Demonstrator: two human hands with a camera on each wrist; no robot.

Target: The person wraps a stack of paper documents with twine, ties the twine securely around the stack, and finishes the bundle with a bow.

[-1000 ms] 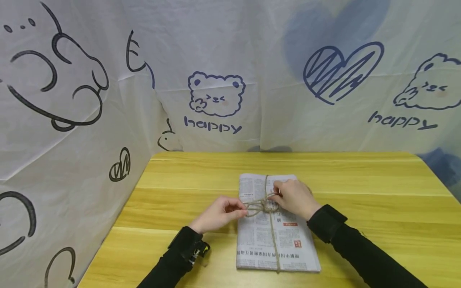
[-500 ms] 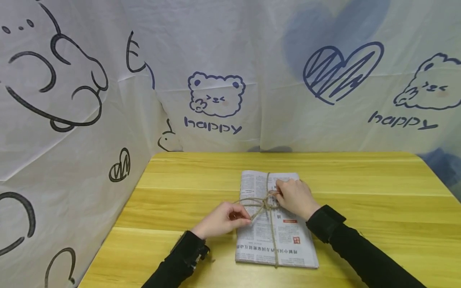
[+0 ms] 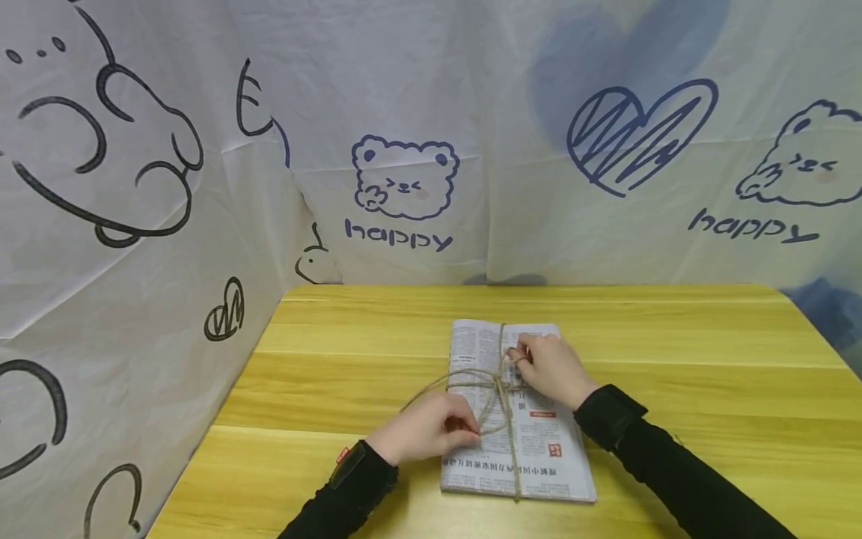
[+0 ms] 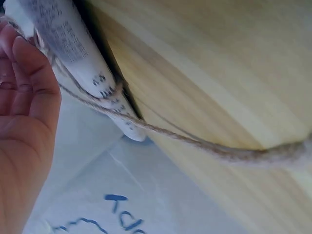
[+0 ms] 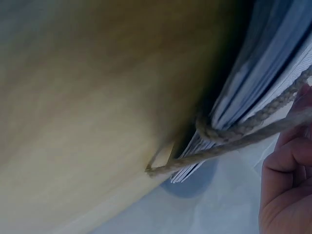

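Observation:
A folded stack of newspapers [image 3: 539,464] lies on the table, wrapped lengthwise and crosswise with tan twine [image 3: 510,449]. Near its middle the strands cross at a knot [image 3: 499,380]. My left hand [image 3: 427,428], over the stack's left edge, pinches a strand that curves down from the knot. Another strand [image 3: 431,385] runs out leftward past that hand, and the left wrist view shows twine [image 4: 204,145] stretching across the table. Right of the knot, my right hand [image 3: 555,368] pinches a short piece of twine. From the side, layered paper edges [image 5: 263,73] appear beside twine [image 5: 219,151].
The yellow wood-grain table [image 3: 337,322] extends around the stack. Behind it hangs a white cloth [image 3: 512,150] with blue bear and heart drawings, and more cloth [image 3: 135,284] borders the left side.
My left hand has moved down and slightly right, drawing its strand toward me, while another strand now trails left. The stack shifted slightly away at first. My right hand stays near the knot.

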